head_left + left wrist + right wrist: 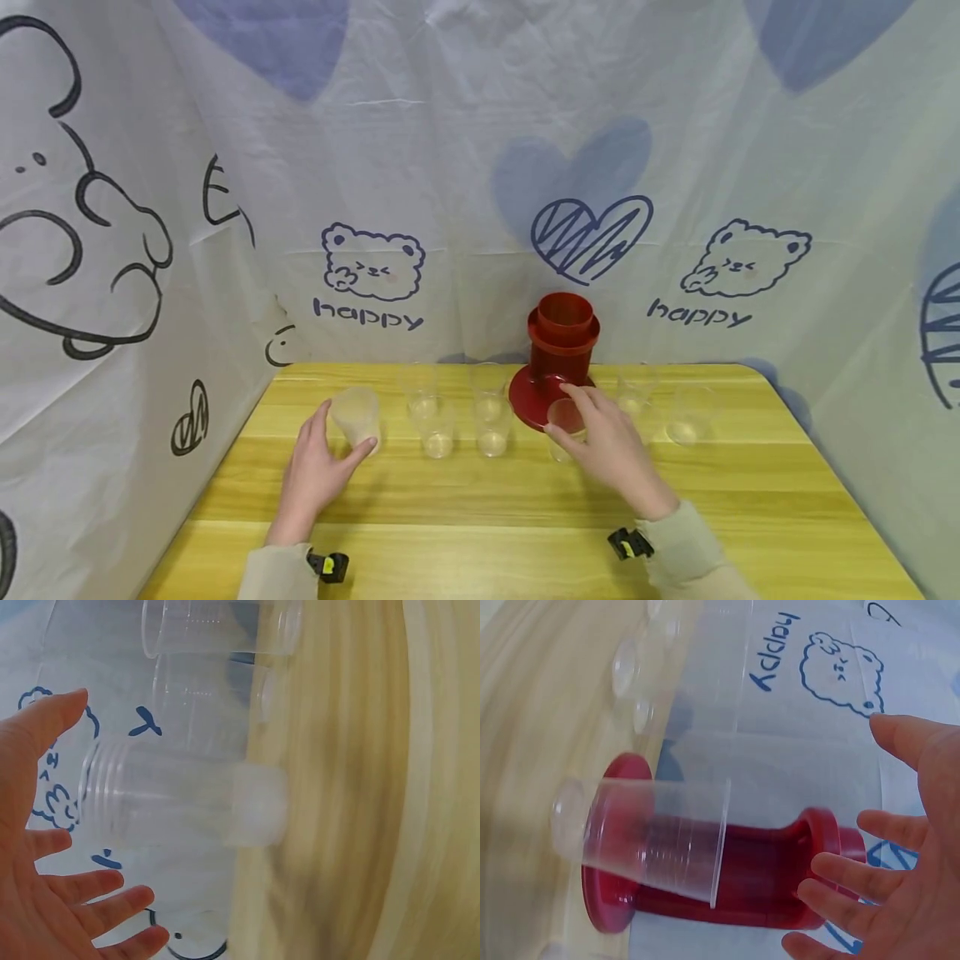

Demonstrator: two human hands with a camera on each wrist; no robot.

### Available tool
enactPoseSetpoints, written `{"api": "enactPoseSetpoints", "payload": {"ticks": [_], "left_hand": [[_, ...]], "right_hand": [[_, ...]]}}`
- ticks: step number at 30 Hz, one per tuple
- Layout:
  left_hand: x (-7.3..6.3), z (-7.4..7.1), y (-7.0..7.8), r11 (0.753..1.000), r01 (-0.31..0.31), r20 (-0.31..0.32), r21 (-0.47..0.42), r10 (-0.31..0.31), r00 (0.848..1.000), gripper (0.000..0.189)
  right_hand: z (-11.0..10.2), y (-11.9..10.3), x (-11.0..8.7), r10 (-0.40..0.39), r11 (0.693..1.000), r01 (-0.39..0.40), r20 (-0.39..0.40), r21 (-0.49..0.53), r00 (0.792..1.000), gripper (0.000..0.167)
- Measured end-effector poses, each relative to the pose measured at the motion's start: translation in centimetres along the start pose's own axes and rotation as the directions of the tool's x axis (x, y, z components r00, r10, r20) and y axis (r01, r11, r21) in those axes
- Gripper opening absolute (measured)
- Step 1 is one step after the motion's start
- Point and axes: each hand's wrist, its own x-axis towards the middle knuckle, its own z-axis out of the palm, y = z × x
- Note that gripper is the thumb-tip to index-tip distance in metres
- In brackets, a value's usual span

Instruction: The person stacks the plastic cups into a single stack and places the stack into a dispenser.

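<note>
My left hand (318,467) has its thumb and fingers spread around a frosted stack of clear plastic cups (357,417) at the table's left; several close rims show in the left wrist view, where a gap separates the fingers (105,896) from the stack (180,799). My right hand (611,446) hovers with spread fingers by a single clear plastic cup (564,448). In the right wrist view that cup (679,840) stands upright before a red stepped cylinder on a round base (727,874), the right fingertips (829,864) beyond its rim. Neither hand grips anything.
More clear plastic cups (438,433) stand in two rows between the hands, another cup (491,433) beside them. To the right are further cups (686,421). Behind the wooden table (480,508) hangs a printed white cloth (465,167), and cloth also covers both sides.
</note>
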Motion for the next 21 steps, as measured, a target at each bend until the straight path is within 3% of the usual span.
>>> {"api": "enactPoseSetpoints", "payload": {"ticks": [9,13,21], "left_hand": [[1.0,1.1,-0.7,0.978,0.025,-0.009,-0.207,-0.027,1.0,0.105],[1.4,1.4,-1.0,0.959,0.054,0.008,-0.279,-0.054,0.999,0.105],[1.7,1.9,-1.2,0.92,0.106,0.026,-0.376,-0.103,0.994,0.103]], "right_hand": [[1.2,-1.1,0.0,-0.072,0.995,0.072,0.007,0.076,0.997,0.063],[1.6,-1.6,0.0,-0.1,0.989,0.093,0.053,0.114,0.994,0.062],[2.7,-2.8,-0.2,-0.09,0.975,0.052,0.17,0.217,0.981,0.062]]}}
